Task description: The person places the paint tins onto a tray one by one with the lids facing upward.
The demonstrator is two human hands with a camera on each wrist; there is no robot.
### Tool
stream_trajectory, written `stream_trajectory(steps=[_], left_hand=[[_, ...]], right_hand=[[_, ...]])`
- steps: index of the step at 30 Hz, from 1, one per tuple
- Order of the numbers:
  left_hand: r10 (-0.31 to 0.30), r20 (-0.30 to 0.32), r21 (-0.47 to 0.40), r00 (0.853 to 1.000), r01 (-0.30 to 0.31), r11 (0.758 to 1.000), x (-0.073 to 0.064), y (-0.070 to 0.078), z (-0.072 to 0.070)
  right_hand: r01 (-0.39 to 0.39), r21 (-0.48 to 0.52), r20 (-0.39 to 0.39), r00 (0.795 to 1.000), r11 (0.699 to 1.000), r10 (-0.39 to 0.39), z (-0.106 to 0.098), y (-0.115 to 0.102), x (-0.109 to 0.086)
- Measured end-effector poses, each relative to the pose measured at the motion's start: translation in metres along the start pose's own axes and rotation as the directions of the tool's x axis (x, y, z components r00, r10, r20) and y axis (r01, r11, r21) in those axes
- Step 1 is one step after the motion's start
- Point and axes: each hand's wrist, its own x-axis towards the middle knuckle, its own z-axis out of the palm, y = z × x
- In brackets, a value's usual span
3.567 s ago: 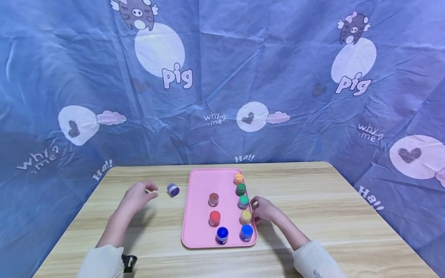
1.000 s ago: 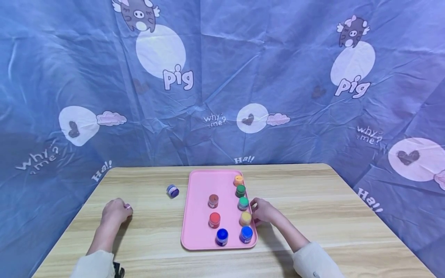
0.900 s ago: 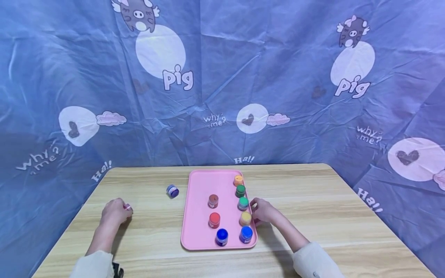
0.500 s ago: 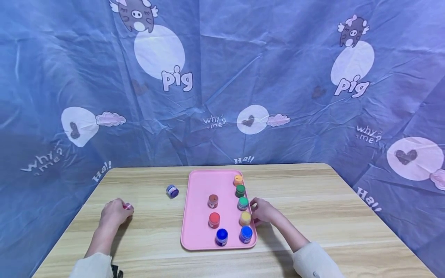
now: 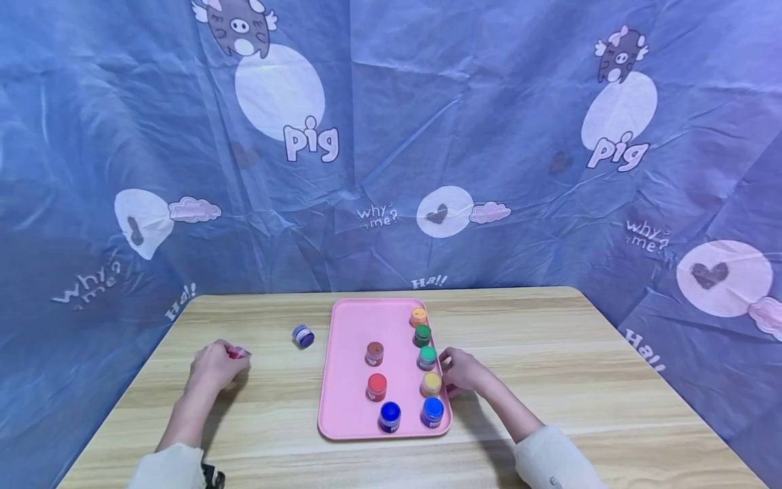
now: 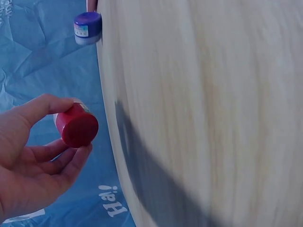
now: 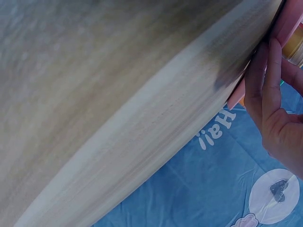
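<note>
My left hand (image 5: 214, 367) pinches a crimson paint jar (image 6: 81, 127) between thumb and fingers, its crimson lid facing away from the palm in the left wrist view. The jar is up off the wooden table, left of a purple paint jar (image 5: 303, 337) that lies tipped over. At the right long side of a pink tray (image 5: 354, 319), my right hand (image 5: 467, 372) grips the rim, fingertips at its edge in the right wrist view. Close by those fingers stand a yellow paint jar (image 5: 431, 384) and a light green paint jar (image 5: 427, 357).
Along the tray's right side also stand orange (image 5: 418, 317), dark green (image 5: 422, 335) and bright blue (image 5: 432, 412) jars. Brown (image 5: 375, 353), red (image 5: 377, 387) and dark blue (image 5: 389, 416) jars form a middle row. A blue printed cloth (image 5: 391, 170) hangs behind the table.
My left hand went from near the purple jar to the table's left side, took hold of the crimson jar, and has now lifted it slightly rightward. My right hand stays at the tray.
</note>
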Motion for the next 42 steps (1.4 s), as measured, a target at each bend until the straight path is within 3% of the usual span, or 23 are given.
stream_trajectory(steps=[11,28,42], left_hand=[[0.036,-0.019,-0.038,0.999,-0.037,0.999,-0.001,0.018,0.012],[0.029,-0.02,-0.233,0.999,-0.033,0.972,-0.001,0.051,0.04],[0.094,-0.011,-0.278,0.996,-0.093,0.956,-0.004,0.08,0.061]], right_hand=[[-0.003,-0.008,-0.001,1.0,1.0,0.003,0.0,0.0,0.0],[0.016,-0.016,-0.007,1.0,1.0,-0.016,0.0,0.001,-0.001],[0.03,-0.012,-0.005,1.0,0.999,-0.03,0.0,0.006,0.0]])
